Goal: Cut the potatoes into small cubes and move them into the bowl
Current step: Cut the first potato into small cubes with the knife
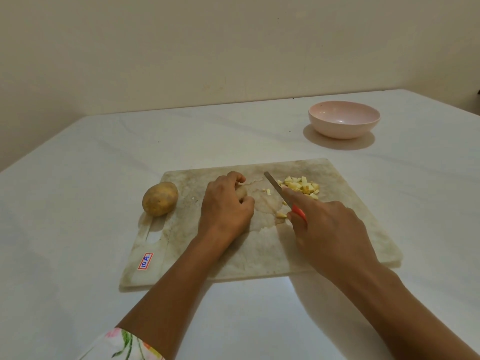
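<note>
On the cutting board (259, 250), a mostly hidden potato piece (241, 194) is held under the curled left hand (226, 206); the knife (274, 185) is gripped by the right hand (330, 229), beside the cubes (302, 187).

The right hand (330, 229) holds a red knife (275, 187) beside a pile of potato cubes (302, 187) on the board (259, 255). The left hand (226, 206) curls round a potato piece (241, 193).

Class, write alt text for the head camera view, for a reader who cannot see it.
On a cutting board, a right hand holds a red-handled knife beside a pile of potato cubes, while the left hand curls over what looks like a potato piece. A whole potato sits at the board's left edge; an empty pink bowl stands beyond.
</note>
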